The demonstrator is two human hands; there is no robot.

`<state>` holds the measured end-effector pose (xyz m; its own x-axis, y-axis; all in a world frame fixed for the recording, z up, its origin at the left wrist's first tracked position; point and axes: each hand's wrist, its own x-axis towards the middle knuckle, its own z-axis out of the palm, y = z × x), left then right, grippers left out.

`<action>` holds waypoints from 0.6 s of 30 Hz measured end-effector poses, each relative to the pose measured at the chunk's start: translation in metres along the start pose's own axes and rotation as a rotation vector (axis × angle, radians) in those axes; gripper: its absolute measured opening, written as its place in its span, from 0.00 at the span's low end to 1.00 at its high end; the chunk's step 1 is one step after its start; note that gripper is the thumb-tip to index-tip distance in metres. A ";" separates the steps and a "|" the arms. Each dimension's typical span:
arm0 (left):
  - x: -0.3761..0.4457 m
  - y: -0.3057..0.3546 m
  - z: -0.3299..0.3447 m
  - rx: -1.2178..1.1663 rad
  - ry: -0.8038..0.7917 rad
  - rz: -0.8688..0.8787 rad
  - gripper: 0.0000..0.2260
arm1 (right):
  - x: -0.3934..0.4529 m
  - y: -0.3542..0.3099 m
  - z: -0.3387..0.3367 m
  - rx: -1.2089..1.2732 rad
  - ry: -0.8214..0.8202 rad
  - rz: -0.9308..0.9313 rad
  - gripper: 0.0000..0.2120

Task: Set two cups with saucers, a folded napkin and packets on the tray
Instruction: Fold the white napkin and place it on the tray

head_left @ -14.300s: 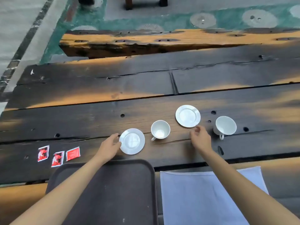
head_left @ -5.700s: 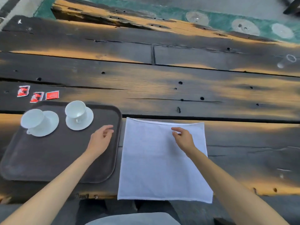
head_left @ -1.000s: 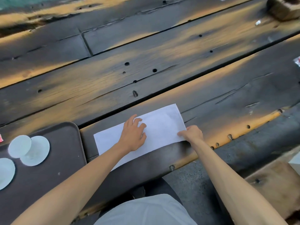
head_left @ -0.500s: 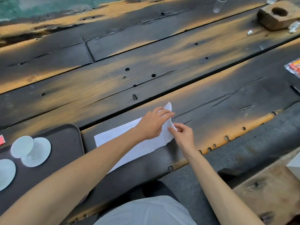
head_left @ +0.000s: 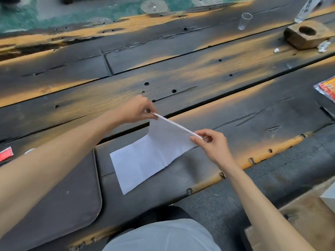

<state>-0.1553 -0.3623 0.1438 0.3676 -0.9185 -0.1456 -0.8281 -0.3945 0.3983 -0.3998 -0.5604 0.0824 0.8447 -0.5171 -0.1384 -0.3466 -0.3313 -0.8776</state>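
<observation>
A white napkin [head_left: 145,160], folded into a long strip, lies on the dark wooden table just right of the brown tray [head_left: 72,192]. Its right end is lifted off the wood. My left hand [head_left: 137,110] pinches the far corner of that raised end, and my right hand [head_left: 212,142] pinches the near corner. My left forearm hides most of the tray, so the cups and saucers are out of sight apart from a white sliver [head_left: 29,151]. A red packet [head_left: 5,153] lies at the left edge.
A clear plastic cup [head_left: 244,20] and a wooden block with a hole [head_left: 306,34] stand at the far right. A red and silver wrapper [head_left: 328,89] lies at the right edge. The table's front edge runs diagonally below my right hand.
Both hands have raised the napkin's right end off the table and spread apart along its edge. A second ago the left hand pressed flat on the napkin.
</observation>
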 end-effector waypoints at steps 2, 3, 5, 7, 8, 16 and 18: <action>-0.016 -0.004 -0.023 -0.044 0.059 -0.044 0.06 | 0.019 -0.022 0.000 -0.032 -0.029 -0.061 0.04; -0.023 -0.007 -0.034 -0.045 0.101 -0.066 0.06 | 0.030 -0.036 0.002 -0.025 -0.057 -0.087 0.04; -0.036 -0.017 -0.057 -0.046 0.201 -0.130 0.06 | 0.053 -0.065 0.007 0.027 -0.115 -0.139 0.02; -0.048 -0.028 -0.079 -0.072 0.313 -0.223 0.07 | 0.078 -0.096 0.016 0.033 -0.150 -0.220 0.04; -0.054 -0.033 -0.090 -0.091 0.378 -0.266 0.06 | 0.090 -0.113 0.022 0.026 -0.159 -0.265 0.06; -0.088 -0.053 -0.156 -0.066 0.774 -0.441 0.07 | 0.162 -0.224 0.049 0.003 -0.100 -0.512 0.04; -0.097 -0.053 -0.164 -0.047 0.845 -0.423 0.07 | 0.166 -0.242 0.048 -0.001 -0.092 -0.560 0.06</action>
<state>-0.0780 -0.2480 0.2858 0.8337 -0.3695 0.4104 -0.5447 -0.6724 0.5012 -0.1564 -0.5279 0.2498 0.9319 -0.1911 0.3083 0.1642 -0.5356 -0.8284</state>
